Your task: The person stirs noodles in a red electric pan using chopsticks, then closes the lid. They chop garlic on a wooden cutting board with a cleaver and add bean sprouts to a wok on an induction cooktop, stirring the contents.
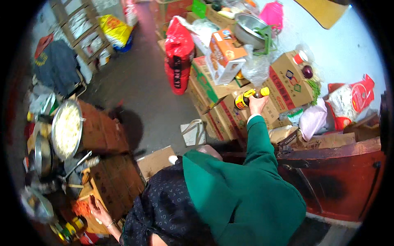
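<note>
My right hand (259, 105) reaches out over the stacked cardboard boxes (226, 112), its fingers around a dark sauce bottle (264, 92) with a yellow cap. Touching or close beside it is another dark bottle (242, 101) with a yellow label and yellow top; whether I grip that one too is unclear. At the lower left, my left hand (99, 211) hangs beside a wooden cutting board (95, 226), fingers apart and nothing seen in them. Orange shreds, likely carrot (82, 208), lie on the board by my fingertips.
Pale shreds fill a metal basin (80, 130) on the left. A knife-like metal tool (78, 164) lies nearby. An orange-and-white carton (226, 57), a red plastic bag (179, 58) and a steel bowl (246, 27) crowd the boxes. A dustpan-like object (194, 133) rests on the floor.
</note>
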Available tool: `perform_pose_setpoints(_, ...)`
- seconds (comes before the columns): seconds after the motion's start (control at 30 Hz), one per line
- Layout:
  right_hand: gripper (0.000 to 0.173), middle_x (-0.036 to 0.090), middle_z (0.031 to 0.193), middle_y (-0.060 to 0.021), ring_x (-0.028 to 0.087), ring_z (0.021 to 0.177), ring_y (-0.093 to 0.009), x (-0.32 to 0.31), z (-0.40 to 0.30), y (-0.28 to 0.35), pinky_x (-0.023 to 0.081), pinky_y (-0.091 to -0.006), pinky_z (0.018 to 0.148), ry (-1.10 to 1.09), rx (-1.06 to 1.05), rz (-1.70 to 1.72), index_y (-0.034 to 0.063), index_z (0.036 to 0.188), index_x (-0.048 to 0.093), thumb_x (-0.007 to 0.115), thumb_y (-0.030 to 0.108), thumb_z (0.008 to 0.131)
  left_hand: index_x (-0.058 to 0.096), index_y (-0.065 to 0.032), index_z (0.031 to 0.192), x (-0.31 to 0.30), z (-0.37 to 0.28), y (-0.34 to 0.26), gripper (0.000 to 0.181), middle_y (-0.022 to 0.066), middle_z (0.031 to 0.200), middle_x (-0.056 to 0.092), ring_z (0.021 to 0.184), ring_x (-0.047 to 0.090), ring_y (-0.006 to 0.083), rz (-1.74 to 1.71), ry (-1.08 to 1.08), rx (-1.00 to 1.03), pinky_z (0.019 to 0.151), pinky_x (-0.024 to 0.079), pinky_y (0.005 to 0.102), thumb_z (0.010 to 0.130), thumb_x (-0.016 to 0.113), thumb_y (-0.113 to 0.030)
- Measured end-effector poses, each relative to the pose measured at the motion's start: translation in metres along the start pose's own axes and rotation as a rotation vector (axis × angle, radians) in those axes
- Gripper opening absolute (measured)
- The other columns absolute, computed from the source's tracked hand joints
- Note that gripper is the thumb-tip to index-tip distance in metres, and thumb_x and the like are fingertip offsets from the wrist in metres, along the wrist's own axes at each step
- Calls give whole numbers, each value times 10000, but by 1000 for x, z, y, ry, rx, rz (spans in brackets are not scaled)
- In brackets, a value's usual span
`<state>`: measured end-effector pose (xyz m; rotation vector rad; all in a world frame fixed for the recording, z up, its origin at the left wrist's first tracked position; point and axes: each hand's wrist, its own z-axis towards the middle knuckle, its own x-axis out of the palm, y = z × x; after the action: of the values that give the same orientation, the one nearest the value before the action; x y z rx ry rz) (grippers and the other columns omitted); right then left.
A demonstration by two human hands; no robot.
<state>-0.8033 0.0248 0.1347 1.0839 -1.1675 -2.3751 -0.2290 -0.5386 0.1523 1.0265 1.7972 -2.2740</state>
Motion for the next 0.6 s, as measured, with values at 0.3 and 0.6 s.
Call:
perform_pose_setpoints(0.3, 755, 480, 1278, -207, 519, 1140, -281, -8, 24, -24, 411, -373, 980, -26, 11, -25, -23, 1333, 363, 752, 45, 690, 545, 24, 1189, 45, 34, -59, 294, 122, 1214, 551, 1154, 498, 221, 213, 125, 182, 998, 382, 327, 919, 549, -95)
perform_pose_setpoints(0.6, 221, 566, 674, -88, 515, 580, -207, -35, -59, -101, 452, -367, 509, 295, 418, 69, -39, 733, 602, 507, 156, 772, 618, -17, 915, 85, 24, -84, 98, 127, 1117, 589, 1045, 568, 268, 211, 168, 143, 882, 462, 351, 837, 588, -69)
